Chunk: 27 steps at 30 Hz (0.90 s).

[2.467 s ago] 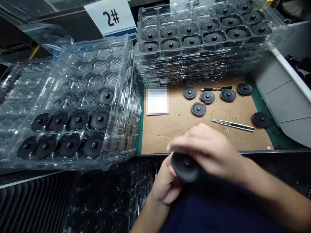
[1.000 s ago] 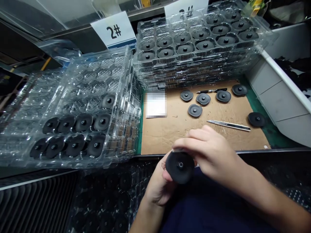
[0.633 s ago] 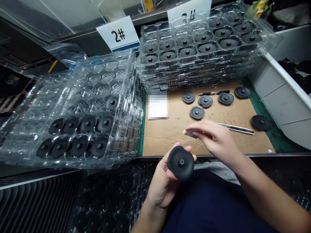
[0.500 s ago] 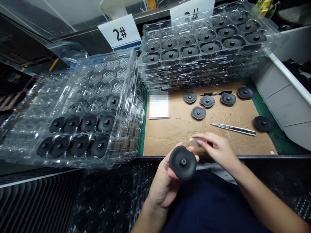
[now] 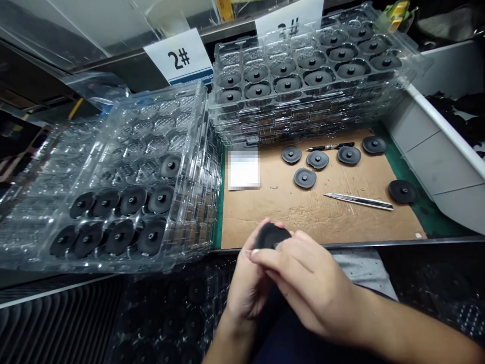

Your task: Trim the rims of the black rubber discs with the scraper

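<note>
Both my hands meet just in front of the cardboard's near edge. My left hand (image 5: 246, 283) cradles a black rubber disc (image 5: 271, 236) with a central stud, and most of the disc is hidden. My right hand (image 5: 306, 278) lies over it, with the fingers pressed on its near side. Several matching discs sit in the pockets of a clear plastic tray (image 5: 182, 106) to the left. Others lie on the brown cardboard sheet (image 5: 303, 220), including one (image 5: 305, 178) closest to my hands.
A stack of clear trays (image 5: 303, 124) holding discs stands behind the cardboard. A utility knife (image 5: 358, 201), a black pen (image 5: 329, 147) and a white paper (image 5: 244, 169) lie on the cardboard. A "2#" sign (image 5: 178, 56) stands behind the trays, and a white bin wall (image 5: 443, 136) runs along the right.
My right hand has moved from beside the disc back onto it. The disc, earlier face-up in my left palm, now tilts away with its stud hidden. The view has shifted slightly.
</note>
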Available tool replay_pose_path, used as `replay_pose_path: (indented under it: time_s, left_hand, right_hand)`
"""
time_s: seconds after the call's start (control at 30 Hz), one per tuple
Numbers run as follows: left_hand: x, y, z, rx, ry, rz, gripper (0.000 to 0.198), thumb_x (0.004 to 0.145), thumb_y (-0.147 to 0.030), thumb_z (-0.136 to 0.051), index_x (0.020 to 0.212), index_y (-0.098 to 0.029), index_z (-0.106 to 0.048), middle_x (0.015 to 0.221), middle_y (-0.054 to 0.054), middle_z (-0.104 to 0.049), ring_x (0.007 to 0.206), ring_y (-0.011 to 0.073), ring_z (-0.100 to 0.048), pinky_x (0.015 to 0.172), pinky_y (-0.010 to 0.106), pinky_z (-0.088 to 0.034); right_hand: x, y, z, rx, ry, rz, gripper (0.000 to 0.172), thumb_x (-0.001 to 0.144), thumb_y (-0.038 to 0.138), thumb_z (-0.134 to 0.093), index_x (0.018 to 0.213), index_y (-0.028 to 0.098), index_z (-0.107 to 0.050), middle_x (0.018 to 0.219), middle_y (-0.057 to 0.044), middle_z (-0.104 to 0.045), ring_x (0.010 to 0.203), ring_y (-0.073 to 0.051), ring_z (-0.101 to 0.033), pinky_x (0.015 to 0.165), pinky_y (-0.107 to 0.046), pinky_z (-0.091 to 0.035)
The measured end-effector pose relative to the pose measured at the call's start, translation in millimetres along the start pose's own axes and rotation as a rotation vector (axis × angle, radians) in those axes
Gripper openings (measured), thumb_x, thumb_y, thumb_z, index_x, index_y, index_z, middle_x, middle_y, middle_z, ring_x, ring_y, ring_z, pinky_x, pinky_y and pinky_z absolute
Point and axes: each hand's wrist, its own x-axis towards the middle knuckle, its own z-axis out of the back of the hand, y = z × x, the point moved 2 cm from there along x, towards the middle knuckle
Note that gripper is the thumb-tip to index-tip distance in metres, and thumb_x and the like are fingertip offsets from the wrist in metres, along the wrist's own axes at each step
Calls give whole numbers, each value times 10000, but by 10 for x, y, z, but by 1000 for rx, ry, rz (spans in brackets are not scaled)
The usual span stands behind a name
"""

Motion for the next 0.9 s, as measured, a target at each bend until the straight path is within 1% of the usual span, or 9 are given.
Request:
replay_pose_path:
  time_s: [0.1,0.23,0.33,0.4,0.5,0.6,0.7,0.77,0.9]
  left_hand:
    - [-6,-9,4,3,-19,-27,709,520,-359,-840,1176,-262,-590,1172,42,-624,1089,233,-575,957,307,-443]
    - [-33,-25,-78,55,-42,-27,643,606,-286,-808,1201,-232,-570,1102,52,-654,1085,226,-577,1008,337,-399]
    - [-39,-78,-95,15,-7,-46,631,563,-310,-828,1149,-249,-603,1133,44,-643,1023,230,-614,962,350,-444]
    - [-22,-92,-68,-21,23,-32,679,487,-358,-850,1120,-268,-620,1148,39,-639,1004,247,-625,924,359,-473]
    - [17,-63,-24,-45,54,0,671,473,-350,-856,1099,-261,-635,1142,47,-653,1029,235,-614,921,326,-467]
    - [16,-24,-7,-78,69,34,575,537,-342,-833,1073,-237,-655,1126,36,-666,1072,214,-591,959,291,-427]
    - [-41,-25,18,-111,91,59,541,585,-338,-811,1089,-222,-653,1130,41,-664,1041,216,-614,953,289,-436]
    - [-86,-37,60,-131,122,96,614,578,-365,-809,1145,-223,-623,1200,79,-630,1018,256,-633,906,321,-482]
    - [-141,-38,181,-214,198,159,650,602,-394,-786,1202,-257,-578,1342,103,-529,1065,301,-613,876,328,-511]
  right_hand:
    - [58,-52,-72,32,128,-66,216,895,109,-423,1031,125,-590,905,-69,-643,791,-158,-541,730,-302,-436]
    - [60,-100,-42,-32,-57,19,258,878,99,-423,1097,90,-560,841,-83,-627,768,-173,-528,720,-334,-420]
    - [-119,-110,7,51,33,68,281,857,62,-454,1116,108,-552,833,-61,-608,770,-154,-514,711,-300,-417]
    - [-247,-148,67,19,67,-8,285,853,49,-469,1114,128,-555,810,-42,-599,715,-136,-489,662,-279,-396]
    - [-282,-212,146,-153,2,-128,282,865,52,-472,1115,146,-564,796,-38,-604,669,-129,-469,638,-285,-362]
    - [-119,-255,149,-255,-26,-30,268,892,80,-431,1075,176,-601,840,-50,-630,675,-136,-489,650,-307,-344]
    - [27,-355,116,-128,30,65,274,909,117,-410,1026,218,-637,902,-39,-650,745,-141,-542,695,-310,-373]
    - [14,-480,99,-32,16,-75,269,911,135,-422,1048,227,-634,929,-35,-656,825,-145,-572,744,-298,-413]
    - [-327,-751,-7,49,-30,-536,228,903,271,-488,1083,229,-621,1008,-35,-662,849,-155,-609,726,-273,-476]
